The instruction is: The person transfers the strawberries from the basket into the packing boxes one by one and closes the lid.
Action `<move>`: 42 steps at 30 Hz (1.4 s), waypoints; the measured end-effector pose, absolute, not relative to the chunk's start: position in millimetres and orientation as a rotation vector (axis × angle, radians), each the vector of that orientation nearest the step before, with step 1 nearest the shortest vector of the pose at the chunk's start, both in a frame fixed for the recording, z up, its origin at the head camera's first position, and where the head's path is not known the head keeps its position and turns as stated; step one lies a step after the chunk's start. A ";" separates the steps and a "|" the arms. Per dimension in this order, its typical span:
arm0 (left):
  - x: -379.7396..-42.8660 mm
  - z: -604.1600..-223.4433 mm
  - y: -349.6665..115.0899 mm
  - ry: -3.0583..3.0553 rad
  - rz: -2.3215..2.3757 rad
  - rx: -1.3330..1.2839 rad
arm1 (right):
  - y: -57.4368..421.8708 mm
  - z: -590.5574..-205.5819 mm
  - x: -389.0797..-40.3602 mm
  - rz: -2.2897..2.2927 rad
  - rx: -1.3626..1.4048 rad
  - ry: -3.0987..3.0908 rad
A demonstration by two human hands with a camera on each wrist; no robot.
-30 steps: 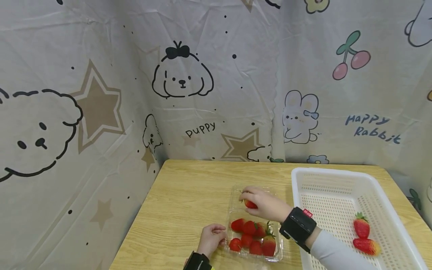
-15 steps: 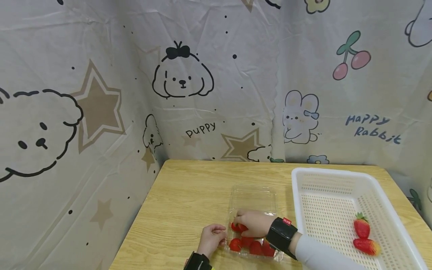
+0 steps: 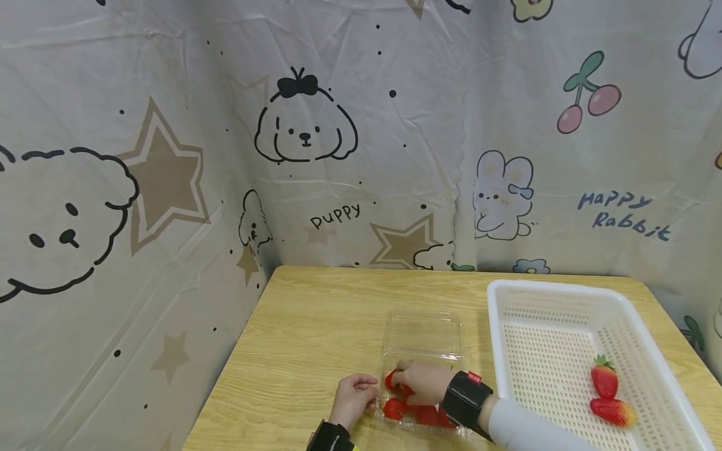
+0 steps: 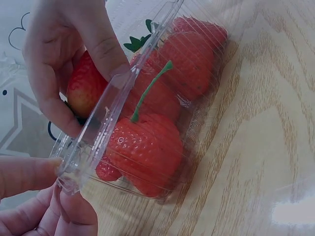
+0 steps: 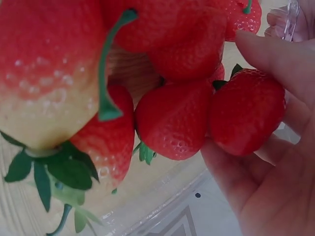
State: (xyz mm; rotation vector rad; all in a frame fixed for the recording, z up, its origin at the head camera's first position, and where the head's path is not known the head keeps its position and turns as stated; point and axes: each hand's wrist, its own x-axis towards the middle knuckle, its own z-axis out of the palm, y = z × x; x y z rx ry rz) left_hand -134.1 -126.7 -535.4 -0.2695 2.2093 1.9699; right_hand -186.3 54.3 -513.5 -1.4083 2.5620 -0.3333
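My left hand (image 3: pixel 352 401) pinches the rim corner of a clear plastic clamshell box (image 4: pixel 106 113) between thumb and fingers. The box holds several red toy-like strawberries (image 4: pixel 147 152), some with green stems, and its clear lid (image 3: pixel 423 332) lies open at the far side. Over the box, my right hand (image 3: pixel 425 381) grips a red strawberry (image 5: pixel 248 113) between thumb and fingers. That strawberry sits right against another strawberry (image 5: pixel 174 118) in the right wrist view. In the head view, the right hand hides part of the fruit.
To the right stands a white perforated plastic basket (image 3: pixel 547 351) with an upright strawberry (image 3: pixel 605 379) and a second one lying down (image 3: pixel 613 411). Everything rests on a wood-grain table (image 3: pixel 304 326). A printed curtain (image 3: pixel 361 175) closes off the back and left side.
My right hand has moved from above the lid down into the near part of the box, bringing the strawberry with it. The left hand has stayed at the box's left edge.
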 end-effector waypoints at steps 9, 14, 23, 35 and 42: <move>-128.3 -520.0 -124.3 2.208 1.996 -0.235 | 53.3 -512.8 -182.7 -0.321 -1.422 2.570; -136.0 -543.0 -127.6 2.210 1.977 -0.274 | 54.3 -513.3 -183.3 -0.376 -1.409 2.536; -127.9 -522.3 -125.2 2.203 1.999 -0.254 | 72.7 -468.5 -187.9 -0.653 -1.257 2.748; -136.2 -547.5 -127.0 2.224 1.991 -0.268 | 165.7 -426.2 -211.9 -0.855 -0.992 3.487; -136.8 -549.7 -126.7 2.225 1.999 -0.262 | 222.8 -435.1 -208.5 -0.768 -0.541 3.553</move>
